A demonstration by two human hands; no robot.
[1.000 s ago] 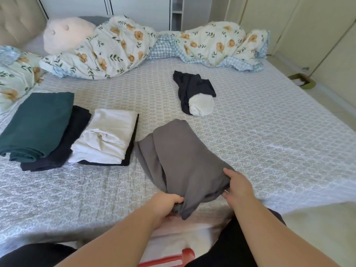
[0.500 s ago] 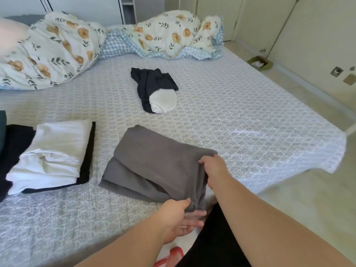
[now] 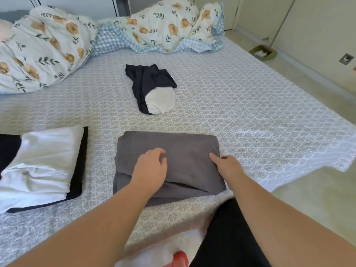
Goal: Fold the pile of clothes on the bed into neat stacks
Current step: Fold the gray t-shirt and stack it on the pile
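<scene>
Head view: both hands' relaxed fingers (image 3: 160, 153) rest on the folded grey garment (image 3: 181, 149) (no readable label).

The white folded garment (image 3: 38, 166) and the black one under it (image 3: 80, 164) are cut by the left edge, so their full size cannot be seen. The floral duvet (image 3: 44, 49) also runs out at the left and top. The left hand (image 3: 151, 168) covers part of the grey folded cloth (image 3: 185, 155); its palm is hidden. The small green tray (image 3: 263, 53) on the floor holds something too small to identify.
</scene>
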